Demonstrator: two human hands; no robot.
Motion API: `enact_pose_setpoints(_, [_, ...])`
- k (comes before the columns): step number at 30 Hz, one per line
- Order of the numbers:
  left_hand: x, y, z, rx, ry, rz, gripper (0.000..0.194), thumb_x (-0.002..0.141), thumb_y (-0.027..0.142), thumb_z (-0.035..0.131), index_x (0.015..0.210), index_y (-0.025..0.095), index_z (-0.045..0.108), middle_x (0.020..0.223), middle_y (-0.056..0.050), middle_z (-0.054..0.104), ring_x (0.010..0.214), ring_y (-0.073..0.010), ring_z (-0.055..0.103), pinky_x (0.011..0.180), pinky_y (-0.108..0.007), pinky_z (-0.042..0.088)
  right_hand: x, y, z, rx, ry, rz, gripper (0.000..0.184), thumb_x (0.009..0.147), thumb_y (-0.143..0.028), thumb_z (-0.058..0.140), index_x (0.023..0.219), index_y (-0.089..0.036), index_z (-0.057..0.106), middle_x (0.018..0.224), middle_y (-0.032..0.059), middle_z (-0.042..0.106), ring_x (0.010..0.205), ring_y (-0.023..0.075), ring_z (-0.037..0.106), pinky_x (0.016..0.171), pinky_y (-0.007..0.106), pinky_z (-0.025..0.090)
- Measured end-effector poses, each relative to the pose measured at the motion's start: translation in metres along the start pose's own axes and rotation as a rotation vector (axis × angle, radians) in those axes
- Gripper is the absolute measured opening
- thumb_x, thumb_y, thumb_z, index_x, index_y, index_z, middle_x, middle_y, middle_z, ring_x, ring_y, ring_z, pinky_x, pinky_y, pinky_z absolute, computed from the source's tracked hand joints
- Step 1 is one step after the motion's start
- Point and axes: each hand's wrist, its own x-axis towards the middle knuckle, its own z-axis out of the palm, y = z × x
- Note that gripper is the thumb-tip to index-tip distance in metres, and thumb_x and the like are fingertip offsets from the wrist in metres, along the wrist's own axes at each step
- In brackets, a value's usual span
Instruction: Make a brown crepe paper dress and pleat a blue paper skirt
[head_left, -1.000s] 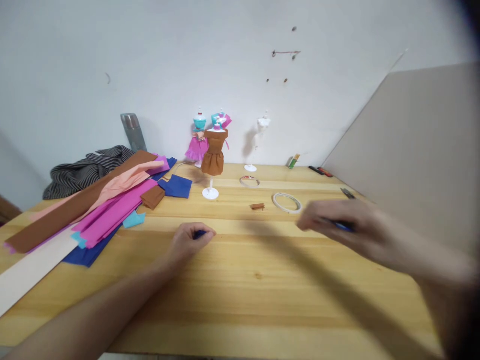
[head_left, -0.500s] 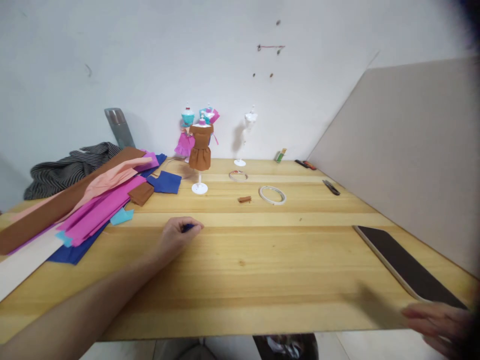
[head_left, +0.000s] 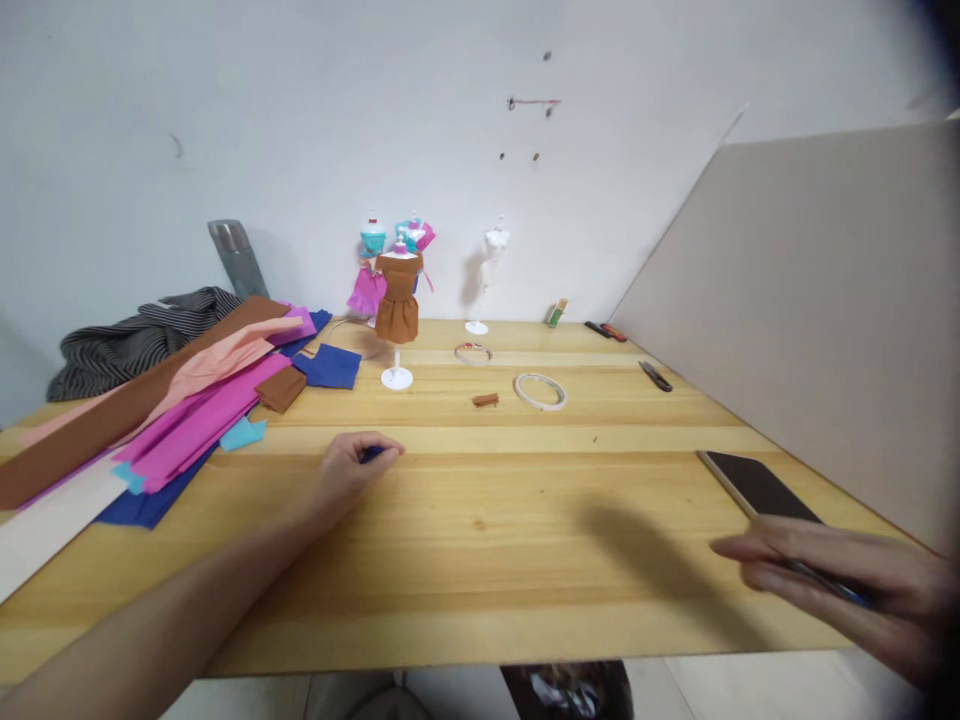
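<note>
My left hand (head_left: pixel 346 473) rests on the wooden table (head_left: pixel 480 540), fingers curled round a small blue scrap of cloth (head_left: pixel 372 454). My right hand (head_left: pixel 832 582) hovers low at the right front edge, fingers held together over a thin dark blue pen-like object (head_left: pixel 829 585), just in front of a dark phone (head_left: pixel 756 484) lying flat. Farther back a small mannequin in a brown dress (head_left: pixel 397 305) stands on a white base.
Strips of brown, pink, magenta and blue fabric (head_left: pixel 172 400) pile up at the left beside striped cloth (head_left: pixel 127 340) and a metal flask (head_left: pixel 236 258). More mannequins (head_left: pixel 491 270), a white ring (head_left: pixel 540 391), a brown scrap (head_left: pixel 485 400) and snips (head_left: pixel 655 376) lie behind. A grey board (head_left: pixel 832 310) leans at the right.
My right hand dropped from mid-table down off the right front corner, then came back up over the table edge near the phone. The left hand stayed put. The view shifted slightly.
</note>
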Motion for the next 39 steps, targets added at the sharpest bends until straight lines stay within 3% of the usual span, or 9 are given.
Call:
enact_pose_setpoints(3, [0.001,-0.002,-0.001,-0.048,0.008,-0.029,0.021,0.065,0.029,0.065,0.076,0.013,0.068,0.05,0.004,0.05,0.04,-0.0057,0.039,0.04,-0.02,0.03,0.038,-0.037,0.004,0.068,-0.189,-0.125,0.02,0.076,-0.045,0.063,0.077,-0.028,0.074,0.077,0.0124,0.071,0.067,0.021,0.065,0.057,0.028,0.051])
enact_pose_setpoints(6, [0.004,-0.001,-0.003,-0.186,-0.02,-0.013,0.043,0.061,0.022,0.065,0.102,0.009,0.063,0.061,0.004,0.051,0.044,-0.0055,0.044,0.044,-0.02,0.037,0.077,-0.085,0.022,0.18,-0.191,-0.226,0.021,0.078,-0.04,0.062,0.083,-0.022,0.073,0.068,0.0079,0.069,0.051,0.0151,0.06,0.05,0.026,0.049])
enact_pose_setpoints(10, [0.008,0.003,-0.008,-0.292,-0.069,0.083,0.07,0.062,0.012,0.058,0.13,0.011,0.044,0.082,-0.003,0.058,0.064,-0.0117,0.059,0.061,-0.027,0.049,0.125,-0.14,0.062,0.245,-0.24,-0.359,0.019,0.08,-0.032,0.059,0.086,-0.019,0.071,0.081,0.0061,0.071,0.067,0.0169,0.063,0.059,0.027,0.049])
enact_pose_setpoints(17, [0.012,0.028,-0.021,-0.09,-0.02,0.221,0.072,0.075,0.012,0.043,0.144,0.018,0.022,0.101,-0.009,0.061,0.082,-0.0177,0.063,0.081,-0.038,0.051,0.172,-0.185,0.106,0.302,-0.229,-0.454,0.026,0.071,-0.024,0.069,0.096,-0.02,0.068,0.095,0.0053,0.068,0.086,0.0195,0.062,0.073,0.031,0.048])
enact_pose_setpoints(23, [0.02,0.064,-0.019,-0.054,0.02,0.217,0.068,0.075,0.017,0.049,0.14,0.016,0.03,0.13,-0.014,0.048,0.1,-0.0229,0.059,0.089,-0.04,0.049,0.168,-0.19,0.122,0.334,-0.181,-0.594,0.038,0.066,-0.009,0.07,0.102,-0.019,0.064,0.097,0.0053,0.064,0.083,0.0161,0.059,0.074,0.029,0.047])
enact_pose_setpoints(28, [0.028,0.074,0.0,-0.279,-0.138,0.071,0.081,0.071,0.014,0.051,0.143,0.017,0.014,0.092,-0.007,0.061,0.059,-0.0116,0.062,0.063,-0.031,0.055,0.177,-0.176,0.121,0.346,-0.103,-0.575,0.023,0.069,-0.001,0.062,0.083,-0.018,0.069,0.074,0.0008,0.065,0.067,0.0117,0.058,0.065,0.024,0.044])
enact_pose_setpoints(33, [0.021,0.102,-0.015,0.169,-0.279,0.033,0.064,0.076,0.024,0.053,0.136,0.014,0.034,0.056,0.001,0.059,0.038,-0.0127,0.055,0.04,-0.021,0.042,0.186,-0.161,0.101,0.399,-0.124,-0.466,0.017,0.073,-0.01,0.06,0.084,-0.019,0.07,0.075,0.001,0.066,0.068,0.0127,0.056,0.065,0.026,0.044])
enact_pose_setpoints(35, [0.022,0.114,-0.029,0.263,-0.255,0.06,0.06,0.077,0.031,0.055,0.133,0.017,0.043,0.06,0.0,0.062,0.038,-0.0125,0.054,0.038,-0.021,0.038,0.189,-0.154,0.094,0.459,-0.15,-0.407,0.015,0.073,-0.015,0.061,0.085,-0.018,0.07,0.075,0.0012,0.065,0.069,0.0135,0.057,0.065,0.027,0.045])
enact_pose_setpoints(39, [0.037,0.123,-0.041,0.199,-0.173,0.239,0.032,0.075,0.04,0.059,0.093,0.015,0.07,0.077,-0.005,0.067,0.056,-0.0126,0.056,0.047,-0.021,0.039,0.193,-0.144,0.088,0.641,-0.242,-0.367,0.016,0.071,-0.021,0.065,0.085,-0.017,0.069,0.08,0.003,0.066,0.076,0.0156,0.06,0.069,0.028,0.047])
